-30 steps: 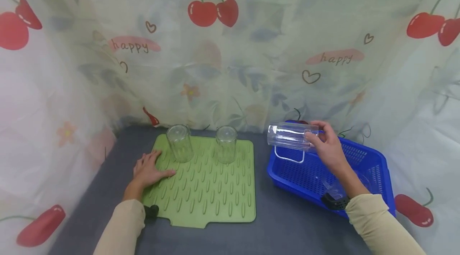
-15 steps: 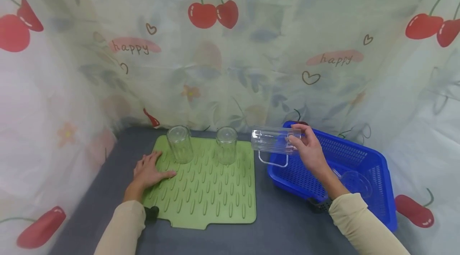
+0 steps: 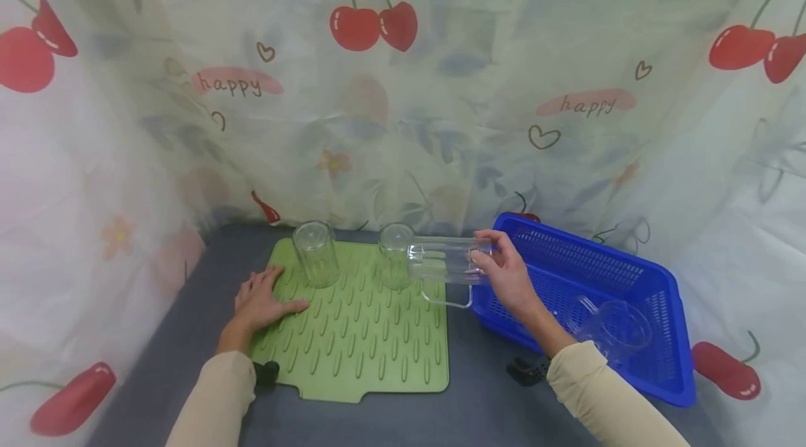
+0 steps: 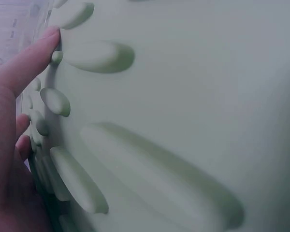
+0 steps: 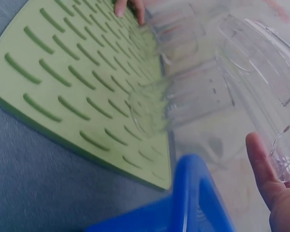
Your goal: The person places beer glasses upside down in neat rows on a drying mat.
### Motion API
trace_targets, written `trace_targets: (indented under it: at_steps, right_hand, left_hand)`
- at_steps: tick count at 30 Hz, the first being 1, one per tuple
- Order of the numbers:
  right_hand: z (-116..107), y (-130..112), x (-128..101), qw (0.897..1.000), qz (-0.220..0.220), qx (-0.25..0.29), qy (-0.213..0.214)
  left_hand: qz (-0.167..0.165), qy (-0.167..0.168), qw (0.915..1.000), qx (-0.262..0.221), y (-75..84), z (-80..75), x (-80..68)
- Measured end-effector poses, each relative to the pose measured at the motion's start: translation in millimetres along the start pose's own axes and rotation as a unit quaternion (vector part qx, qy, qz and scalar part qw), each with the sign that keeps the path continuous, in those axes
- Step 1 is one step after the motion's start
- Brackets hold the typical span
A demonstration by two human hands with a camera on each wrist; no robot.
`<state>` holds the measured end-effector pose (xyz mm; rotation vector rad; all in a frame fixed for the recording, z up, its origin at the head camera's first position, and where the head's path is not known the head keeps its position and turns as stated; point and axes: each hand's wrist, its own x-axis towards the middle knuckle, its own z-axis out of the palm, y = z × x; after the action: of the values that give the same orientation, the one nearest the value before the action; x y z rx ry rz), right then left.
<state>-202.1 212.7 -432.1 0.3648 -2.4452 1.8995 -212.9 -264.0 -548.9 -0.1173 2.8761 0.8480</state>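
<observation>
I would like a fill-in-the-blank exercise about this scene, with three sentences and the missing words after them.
1. The right hand holds a clear mug lying on its ____.
2. The left hand rests flat on the ____ drying mat.
3. ____ glasses stand upside down at the mat's far edge.

Missing words: side; green; Two

Two clear glasses (image 3: 315, 252) (image 3: 394, 254) stand upturned on one green ridged mat (image 3: 359, 356). A third glass, a handled mug (image 3: 443, 265), is held in the air, and a fourth (image 3: 613, 328) lies in the single blue basket (image 3: 661, 377). Two hands (image 3: 261, 300) (image 3: 506, 279) are in view.
</observation>
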Motion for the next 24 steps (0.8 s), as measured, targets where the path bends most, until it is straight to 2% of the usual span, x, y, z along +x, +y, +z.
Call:
trace_targets:
  at_steps: [9, 18, 24]
  right_hand:
    - [28.8, -0.6, 3.2, 0.998, 0.000, 0.063, -0.003]
    - [44.7, 2.2, 3.2, 0.999, -0.010, 0.042, -0.019]
    - [56.5, 2.0, 3.7, 0.998, -0.021, 0.055, -0.024]
  left_hand:
    - [0.005, 0.002, 1.0000, -0.002, -4.4, 0.4, 2.9]
    - [0.007, 0.006, 0.9999, -0.008, -1.9, -1.1, 0.9]
    - [0.004, 0.005, 1.0000, -0.001, -3.7, 1.1, 3.4]
